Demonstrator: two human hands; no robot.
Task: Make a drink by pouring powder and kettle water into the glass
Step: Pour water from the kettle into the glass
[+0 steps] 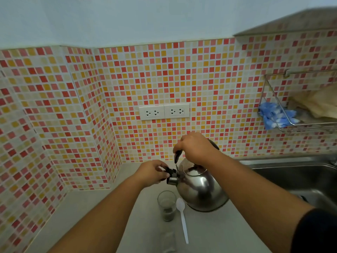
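Sachet: nearest us, a flat pale sachet point(168, 239) lies on the table point(91, 216), too blurred for us to read.
Spoon: a white plastic spoon point(182, 216) lies just right of the glass, bowl toward the kettle, handle toward us.
Glass: we see the clear glass point(166, 205) upright on the table, just in front of the kettle's spout, with a dark layer at its bottom.
Kettle: the steel kettle point(199, 189) sits on the table right of the glass, spout pointing left, near the sink.
Left hand: our left hand point(152, 173) is at the spout, its grip pinched together on the black spout cap point(171, 172).
Right hand: our right hand point(196, 147) is above the kettle, grip clamped around the dark kettle handle point(177, 155).
Sink: a steel sink point(291, 176) lies to the right of the kettle.
Wall: mosaic tiles in red, orange and cream, with two white double sockets point(164, 111) above the kettle.
Rack: a wire rack point(299, 128) on the right wall holds blue gloves point(275, 115) and a yellowish cloth point(317, 103).
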